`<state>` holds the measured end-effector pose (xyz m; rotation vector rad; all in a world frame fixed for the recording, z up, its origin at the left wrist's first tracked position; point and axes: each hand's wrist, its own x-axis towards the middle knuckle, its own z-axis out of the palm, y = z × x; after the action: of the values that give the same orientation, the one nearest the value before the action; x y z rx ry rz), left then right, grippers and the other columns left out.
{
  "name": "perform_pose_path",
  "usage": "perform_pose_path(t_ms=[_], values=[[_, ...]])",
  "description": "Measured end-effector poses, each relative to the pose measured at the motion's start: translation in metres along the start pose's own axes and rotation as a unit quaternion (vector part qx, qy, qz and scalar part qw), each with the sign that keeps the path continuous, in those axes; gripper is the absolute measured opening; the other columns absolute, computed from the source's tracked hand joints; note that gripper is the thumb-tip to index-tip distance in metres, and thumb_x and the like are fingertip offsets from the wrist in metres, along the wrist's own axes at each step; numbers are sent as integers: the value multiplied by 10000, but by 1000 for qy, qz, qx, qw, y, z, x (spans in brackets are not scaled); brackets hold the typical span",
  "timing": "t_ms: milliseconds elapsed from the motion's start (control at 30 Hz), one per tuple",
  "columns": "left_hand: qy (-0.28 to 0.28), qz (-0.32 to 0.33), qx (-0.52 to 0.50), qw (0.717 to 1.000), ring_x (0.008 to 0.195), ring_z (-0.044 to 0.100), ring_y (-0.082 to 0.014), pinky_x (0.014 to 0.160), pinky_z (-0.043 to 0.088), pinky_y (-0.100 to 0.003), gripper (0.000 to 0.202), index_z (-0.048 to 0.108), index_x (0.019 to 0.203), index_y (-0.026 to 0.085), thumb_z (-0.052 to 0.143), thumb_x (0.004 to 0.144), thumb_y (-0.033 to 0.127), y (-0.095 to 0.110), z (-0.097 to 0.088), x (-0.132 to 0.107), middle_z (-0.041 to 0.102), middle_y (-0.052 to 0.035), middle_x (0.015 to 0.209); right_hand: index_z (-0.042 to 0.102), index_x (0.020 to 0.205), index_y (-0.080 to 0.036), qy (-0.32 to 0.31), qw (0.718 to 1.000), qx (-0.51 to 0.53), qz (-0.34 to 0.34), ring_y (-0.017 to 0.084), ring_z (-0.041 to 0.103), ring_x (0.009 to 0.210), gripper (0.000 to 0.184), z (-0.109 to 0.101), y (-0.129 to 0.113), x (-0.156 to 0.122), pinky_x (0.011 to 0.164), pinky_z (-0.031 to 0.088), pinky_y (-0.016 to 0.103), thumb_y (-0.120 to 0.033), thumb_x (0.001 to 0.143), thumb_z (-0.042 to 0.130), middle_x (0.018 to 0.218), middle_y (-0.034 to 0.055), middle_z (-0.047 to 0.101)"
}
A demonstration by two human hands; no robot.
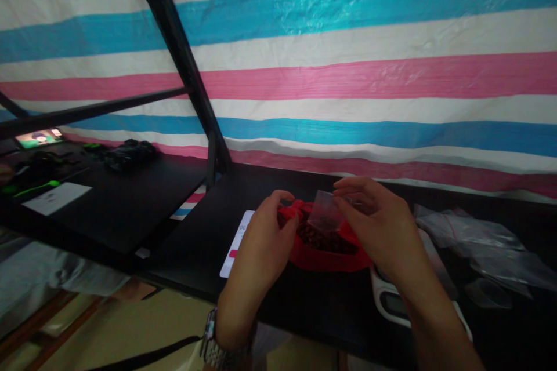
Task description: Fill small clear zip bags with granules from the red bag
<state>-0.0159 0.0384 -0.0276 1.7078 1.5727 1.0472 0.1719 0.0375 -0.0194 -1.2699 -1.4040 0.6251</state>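
Observation:
A red bag [324,259] lies open on the black table, filled with small dark brown pieces [326,239]. My left hand [272,232] curls at the bag's left rim, its thumb and fingers closed on the red edge. Between the thumb and fingers of my right hand [374,214] is a small clear plastic piece [322,210], square-cornered and tilted over the bag's opening. I cannot tell whether it is a pouch or a flat sheet. A white digital scale [391,304] sits partly hidden under my right forearm.
Left of the bag lies a phone [238,243] with a white screen. Clear plastic bags [474,237] are heaped at the right. A black metal frame post [187,64] rises before striped sheeting. On the left table are a paper [56,198] and a dark bundle [130,155]; a person's grey clothing [73,266] shows below.

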Motion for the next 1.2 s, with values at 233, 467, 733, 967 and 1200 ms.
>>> perform_pose_path(t_ms=[233, 467, 733, 967, 1200], values=[[-6, -7, 7, 1000, 814, 697, -224, 730, 505, -332, 229, 690, 1160, 214, 612, 945, 210, 1, -1, 1, 759, -46, 967, 771, 1035, -238, -6, 1000, 20, -20, 223, 772, 856, 196, 4, 2, 1, 809, 622, 361, -288, 854, 715, 948, 58, 809], [-13, -11, 3, 1000, 806, 711, -226, 727, 493, -330, 201, 683, 1133, 215, 585, 962, 253, 1, -3, 1, 763, -41, 923, 789, 1031, -250, -12, 999, -11, -42, 227, 770, 870, 190, 3, -1, -3, 844, 619, 375, -277, 864, 701, 962, 52, 818], [-14, -17, 4, 1000, 766, 704, -220, 694, 475, -313, 240, 678, 1150, 232, 573, 935, 250, -3, -5, 2, 757, -19, 868, 776, 977, -250, 168, 984, -60, -6, 247, 734, 844, 181, -37, 26, 12, 769, 573, 376, -346, 824, 766, 930, 43, 801], [-23, -12, 12, 1000, 747, 709, -236, 672, 480, -322, 259, 691, 1139, 225, 565, 939, 331, -9, -9, 2, 779, -40, 880, 692, 830, -296, 365, 904, -127, 182, 310, 734, 897, 104, -132, 73, 7, 744, 524, 424, -271, 762, 767, 985, 151, 774], [-28, -8, 45, 999, 790, 708, -267, 699, 510, -360, 352, 693, 1131, 224, 555, 902, 453, -19, -11, 6, 793, -68, 970, 730, 1304, -132, 334, 815, -419, 221, 441, 670, 1187, 483, -153, 92, 1, 915, 500, 524, -274, 866, 588, 1273, 238, 730]])
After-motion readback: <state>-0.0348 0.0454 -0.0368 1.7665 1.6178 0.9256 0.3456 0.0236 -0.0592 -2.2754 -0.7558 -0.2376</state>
